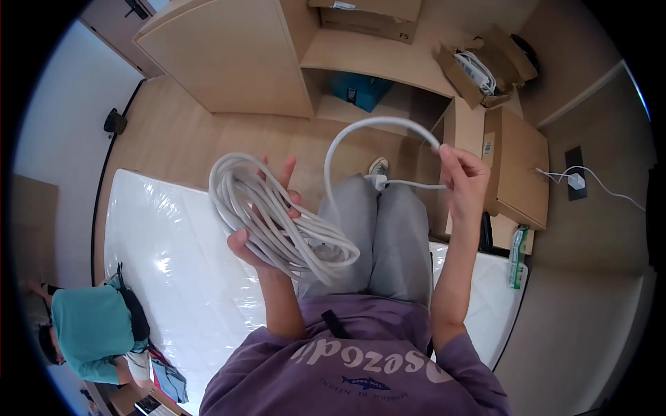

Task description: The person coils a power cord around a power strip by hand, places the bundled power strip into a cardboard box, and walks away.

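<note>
A thick coil of white cable rests in my left hand, whose thumb is on the near side while the fingers reach through and behind the loops. From the coil one strand arches up and over to my right hand, which pinches it between thumb and fingers. Below that pinch the cable runs back to the left and ends in a white plug hanging over my knees. Some of the left fingers are hidden by the loops.
I sit on a plastic-wrapped mattress. Ahead stand a wooden shelf unit and an open carton with cables. At right are a cardboard box and a wall socket. A person in a teal shirt bends at left.
</note>
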Motion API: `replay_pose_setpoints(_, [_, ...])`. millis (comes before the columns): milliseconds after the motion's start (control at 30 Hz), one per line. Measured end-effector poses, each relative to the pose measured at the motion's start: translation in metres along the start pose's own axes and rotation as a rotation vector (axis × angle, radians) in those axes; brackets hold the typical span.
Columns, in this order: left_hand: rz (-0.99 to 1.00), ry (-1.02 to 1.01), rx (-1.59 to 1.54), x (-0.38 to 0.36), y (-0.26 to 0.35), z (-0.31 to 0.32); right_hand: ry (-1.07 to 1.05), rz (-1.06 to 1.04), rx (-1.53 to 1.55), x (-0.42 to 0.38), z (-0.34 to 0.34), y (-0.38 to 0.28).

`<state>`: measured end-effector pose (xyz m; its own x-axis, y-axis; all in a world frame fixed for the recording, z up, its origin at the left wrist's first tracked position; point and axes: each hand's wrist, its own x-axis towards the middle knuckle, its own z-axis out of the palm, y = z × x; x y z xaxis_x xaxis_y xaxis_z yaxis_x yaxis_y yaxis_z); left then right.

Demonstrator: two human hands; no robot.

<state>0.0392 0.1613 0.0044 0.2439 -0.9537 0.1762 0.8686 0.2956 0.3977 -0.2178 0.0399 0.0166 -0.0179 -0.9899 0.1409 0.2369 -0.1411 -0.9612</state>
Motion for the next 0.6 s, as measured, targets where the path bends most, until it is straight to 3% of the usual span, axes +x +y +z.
replay_pose_setpoints(100, [0.146,0.049,0.142,-0.001,-0.002,0.000,-0.067,-0.006,-0.275,-0.010,-0.004,-0.017])
replay_pose_setpoints(200, [0.308,0.146,0.268,-0.002,-0.003,-0.011,-0.316,-0.082,-0.225,-0.015,-0.013,-0.033])
replay_pose_setpoints(333, [0.176,-0.011,0.453,-0.002,-0.003,-0.022,-0.370,-0.124,0.353,-0.012,-0.014,-0.040])
replay_pose_setpoints(400, [0.085,-0.137,0.599,-0.002,-0.013,-0.019,-0.383,-0.111,0.244,-0.012,-0.010,-0.043])
replay_pose_setpoints(467, [-0.026,-0.134,0.630,-0.006,-0.029,-0.013,-0.337,-0.074,0.155,-0.021,0.012,-0.048])
replay_pose_setpoints(600, [-0.307,-0.158,0.618,-0.016,-0.052,-0.011,-0.299,0.212,0.325,-0.033,0.049,-0.058])
